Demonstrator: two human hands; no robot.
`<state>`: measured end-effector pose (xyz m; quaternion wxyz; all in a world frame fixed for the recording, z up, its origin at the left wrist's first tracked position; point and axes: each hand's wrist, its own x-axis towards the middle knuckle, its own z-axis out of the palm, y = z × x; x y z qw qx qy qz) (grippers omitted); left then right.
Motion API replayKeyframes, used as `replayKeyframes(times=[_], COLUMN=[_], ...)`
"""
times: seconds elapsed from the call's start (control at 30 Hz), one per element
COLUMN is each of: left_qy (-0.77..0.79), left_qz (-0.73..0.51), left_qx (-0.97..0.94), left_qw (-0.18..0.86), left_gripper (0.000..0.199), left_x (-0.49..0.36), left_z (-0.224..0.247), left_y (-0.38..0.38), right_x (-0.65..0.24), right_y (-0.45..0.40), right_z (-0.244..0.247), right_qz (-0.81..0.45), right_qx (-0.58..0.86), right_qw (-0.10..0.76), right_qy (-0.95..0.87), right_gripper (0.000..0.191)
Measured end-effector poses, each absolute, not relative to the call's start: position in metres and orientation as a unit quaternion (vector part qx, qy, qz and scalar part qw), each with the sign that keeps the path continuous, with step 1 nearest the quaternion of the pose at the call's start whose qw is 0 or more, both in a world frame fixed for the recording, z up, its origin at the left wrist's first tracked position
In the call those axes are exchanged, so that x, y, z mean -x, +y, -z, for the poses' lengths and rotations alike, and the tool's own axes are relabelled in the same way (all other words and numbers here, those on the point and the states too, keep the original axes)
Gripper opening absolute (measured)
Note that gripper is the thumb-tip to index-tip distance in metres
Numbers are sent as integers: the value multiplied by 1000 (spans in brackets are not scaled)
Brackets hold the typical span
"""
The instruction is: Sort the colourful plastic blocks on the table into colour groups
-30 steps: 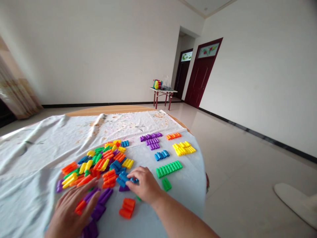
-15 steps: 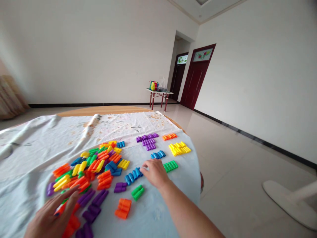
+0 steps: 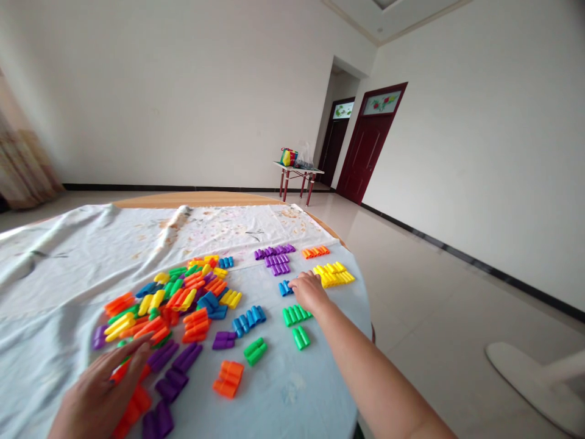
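Note:
My right hand (image 3: pixel 309 291) is over the right end of a short row of blue pieces (image 3: pixel 285 288), its fingers curled at the row; what they hold, if anything, is hidden. Just beyond it lie yellow pieces (image 3: pixel 336 275), and nearer me are green pieces (image 3: pixel 295 314). My left hand (image 3: pixel 103 384) rests at the near left of the mixed pile (image 3: pixel 176 299), fingers spread above orange and purple pieces (image 3: pixel 171 384). Another blue row (image 3: pixel 249 321) lies between the hands, beside a green pair (image 3: pixel 255 350) and an orange group (image 3: pixel 228 378).
Purple rows (image 3: pixel 276 259) and an orange row (image 3: pixel 315 252) lie farther back on the tablecloth (image 3: pixel 219 228). Beyond the round table stands a small table (image 3: pixel 299 169) with bags. A white stand base (image 3: pixel 534 378) is on the floor at right.
My right hand has moved away from the nearer blue row, to the right and back, to the farther blue row. A small green pair beside the green row now shows. The view has shifted slightly.

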<state>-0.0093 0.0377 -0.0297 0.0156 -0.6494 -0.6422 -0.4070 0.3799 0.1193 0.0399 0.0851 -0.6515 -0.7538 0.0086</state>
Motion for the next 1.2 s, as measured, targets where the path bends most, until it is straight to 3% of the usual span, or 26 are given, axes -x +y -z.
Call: replayKeyframes(times=[0.2, 0.33, 0.43, 0.5, 0.63, 1.2], left_qy=[-661, -693, -701, -692, -673, -668], left_qz=[402, 368, 364, 374, 379, 380], left_qx=[633, 618, 611, 617, 635, 639], left_qw=[-29, -59, -55, -42, -20, -17], left_gripper=[35, 32, 31, 31, 32, 38], left_x=[7, 0, -4, -3, 1, 2], left_z=[21, 9, 4, 4, 10, 7], left_y=[35, 30, 27, 27, 30, 29], right_x=[-373, -350, -331, -322, -320, -348], right_y=[114, 102, 98, 99, 108, 151], right_z=[-44, -45, -40, -36, -37, -39], right_qz=[0, -68, -115, -118, -113, -60], right_qx=[650, 512, 407, 387, 394, 488], right_qw=[120, 180, 157, 137, 113, 53], right_qy=[-750, -837, -892, -904, -905, -869], right_gripper=[23, 33, 50, 50, 41, 46])
